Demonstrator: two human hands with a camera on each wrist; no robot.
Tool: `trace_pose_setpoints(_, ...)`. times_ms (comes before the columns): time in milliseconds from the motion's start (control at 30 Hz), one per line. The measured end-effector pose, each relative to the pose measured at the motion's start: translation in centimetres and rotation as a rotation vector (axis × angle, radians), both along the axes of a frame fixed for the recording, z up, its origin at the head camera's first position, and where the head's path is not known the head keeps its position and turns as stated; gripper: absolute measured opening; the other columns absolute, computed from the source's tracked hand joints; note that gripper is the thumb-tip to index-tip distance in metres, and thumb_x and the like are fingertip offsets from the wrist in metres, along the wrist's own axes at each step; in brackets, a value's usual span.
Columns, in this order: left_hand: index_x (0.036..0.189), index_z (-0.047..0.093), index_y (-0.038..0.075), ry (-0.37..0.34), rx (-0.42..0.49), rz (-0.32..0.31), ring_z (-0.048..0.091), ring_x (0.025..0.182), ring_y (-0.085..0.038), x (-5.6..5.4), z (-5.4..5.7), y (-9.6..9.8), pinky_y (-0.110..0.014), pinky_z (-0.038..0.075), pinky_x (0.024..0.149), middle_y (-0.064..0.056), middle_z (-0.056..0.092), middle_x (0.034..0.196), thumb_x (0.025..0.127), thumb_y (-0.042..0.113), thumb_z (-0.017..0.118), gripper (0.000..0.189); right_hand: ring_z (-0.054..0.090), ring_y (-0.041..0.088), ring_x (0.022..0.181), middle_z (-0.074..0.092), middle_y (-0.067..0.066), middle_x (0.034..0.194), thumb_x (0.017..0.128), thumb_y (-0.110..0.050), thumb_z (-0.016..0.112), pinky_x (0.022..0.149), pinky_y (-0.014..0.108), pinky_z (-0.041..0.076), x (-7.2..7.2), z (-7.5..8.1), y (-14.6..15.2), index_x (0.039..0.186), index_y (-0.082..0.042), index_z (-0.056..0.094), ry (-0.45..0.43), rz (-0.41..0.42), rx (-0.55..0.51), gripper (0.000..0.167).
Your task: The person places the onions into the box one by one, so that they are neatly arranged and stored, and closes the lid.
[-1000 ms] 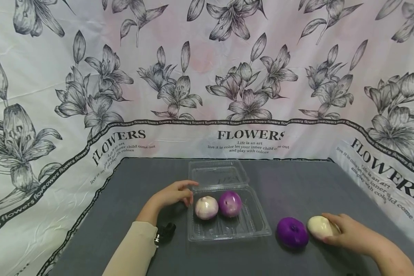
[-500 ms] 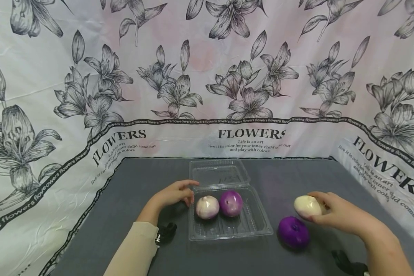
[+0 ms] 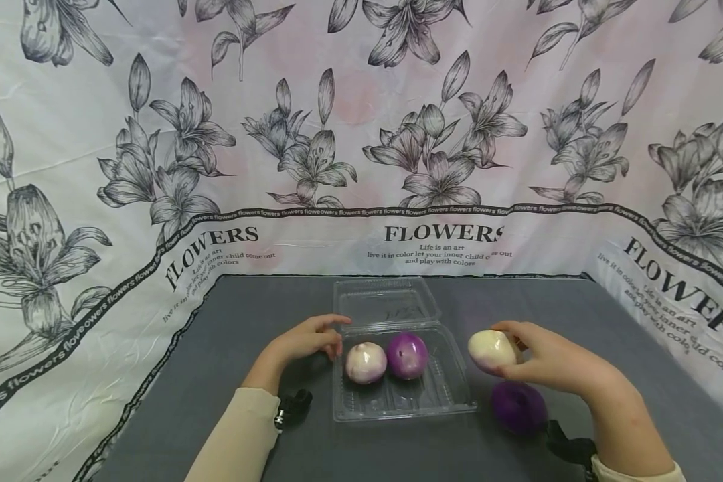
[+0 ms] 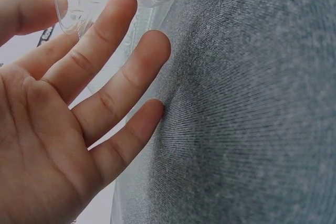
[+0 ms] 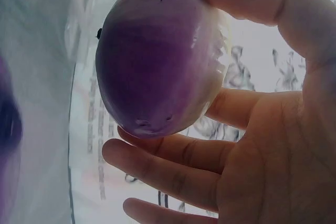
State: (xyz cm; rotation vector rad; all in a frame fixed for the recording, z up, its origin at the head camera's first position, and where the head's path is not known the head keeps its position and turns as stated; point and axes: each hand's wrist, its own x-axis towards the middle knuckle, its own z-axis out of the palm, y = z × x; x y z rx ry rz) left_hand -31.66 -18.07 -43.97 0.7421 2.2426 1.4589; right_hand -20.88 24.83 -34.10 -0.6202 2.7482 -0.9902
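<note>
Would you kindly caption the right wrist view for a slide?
Right hand holding a glossy rounded purple-and-cream object, with a blurred purple shape at frame left.

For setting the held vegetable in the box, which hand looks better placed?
The right hand, I'd judge: it grips the vegetable near the right side of the box, where there is bare floor. The left hand, at the box's left side, holds no vegetable.

You hold the glossy cream-and-purple onion (image 3: 490,351) aloft, just beyond the right edge of the clear container (image 3: 442,387), which lies open, lid (image 3: 384,301) nearest the far edge of the surface (image 3: 530,301).
</note>
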Motion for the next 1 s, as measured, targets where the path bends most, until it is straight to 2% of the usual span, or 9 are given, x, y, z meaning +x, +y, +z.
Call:
trace_pose_setpoints(233, 0.151, 0.043, -0.006, 0.005, 0.006, -0.003, 0.068, 0.084, -0.041, 0.0, 0.1, 0.1, -0.054, 0.056, 0.083, -0.015, 0.07, 0.09, 0.102, 0.006, 0.054, 0.052, 0.058, 0.022, 0.094, 0.064, 0.005, 0.108, 0.083, -0.031, 0.085, 0.074, 0.033, 0.052, -0.3, 0.1, -2.4, 0.132, 0.0, 0.059, 0.018, 0.033, 0.001, 0.063)
trace_pose_setpoints(400, 0.15, 0.043, -0.006, 0.006, 0.0, -0.005, 0.068, 0.083, -0.038, 0.0, 0.1, 0.0, -0.052, 0.057, 0.082, -0.013, 0.07, 0.089, 0.101, 0.006, 0.053, 0.051, 0.059, 0.02, 0.091, 0.064, 0.002, 0.104, 0.081, -0.031, 0.085, 0.076, 0.036, 0.051, -0.4, 0.0, -4.3, 0.126, -0.004, 0.061, 0.023, 0.066, 0.0, 0.057)
trace_pose_setpoints(533, 0.15, 0.044, -0.005, 0.006, -0.002, -0.007, 0.068, 0.083, -0.035, 0.0, 0.1, 0.0, -0.049, 0.057, 0.082, -0.012, 0.07, 0.089, 0.101, 0.006, 0.053, 0.051, 0.057, 0.015, 0.088, 0.062, -0.003, 0.101, 0.078, -0.03, 0.086, 0.077, 0.036, 0.05, -0.5, -0.5, -6.2, 0.122, -0.008, 0.061, 0.076, 0.086, 0.052, 0.055)
trace_pose_setpoints(700, 0.151, 0.043, -0.003, -0.004, -0.011, -0.001, 0.068, 0.082, -0.031, -0.1, -0.1, -0.1, -0.043, 0.058, 0.081, -0.01, 0.07, 0.089, 0.102, 0.007, 0.052, 0.051, 0.056, 0.012, 0.081, 0.059, -0.006, 0.099, 0.075, -0.029, 0.086, 0.07, 0.031, 0.05, -0.5, -1.2, -8.7, 0.125, -0.013, 0.059, 0.128, 0.118, 0.114, 0.059)
trace_pose_setpoints(867, 0.152, 0.043, -0.002, -0.014, -0.007, -0.004, 0.068, 0.081, -0.029, -0.1, -0.2, 0.0, -0.041, 0.058, 0.081, -0.008, 0.07, 0.088, 0.102, 0.009, 0.052, 0.052, 0.057, 0.007, 0.08, 0.06, -0.014, 0.097, 0.077, -0.038, 0.085, 0.069, 0.028, 0.05, -0.4, -2.2, -10.9, 0.121, -0.023, 0.061, 0.208, 0.169, 0.159, 0.052)
trace_pose_setpoints(1000, 0.152, 0.043, -0.002, -0.012, -0.012, -0.002, 0.068, 0.08, -0.026, -0.1, -0.1, 0.0, -0.041, 0.058, 0.081, -0.007, 0.069, 0.087, 0.102, 0.009, 0.052, 0.053, 0.056, 0.004, 0.077, 0.059, -0.016, 0.094, 0.079, -0.044, 0.083, 0.068, 0.027, 0.049, -0.3, -2.7, -12.5, 0.12, -0.023, 0.063, 0.24, 0.224, 0.167, 0.05)
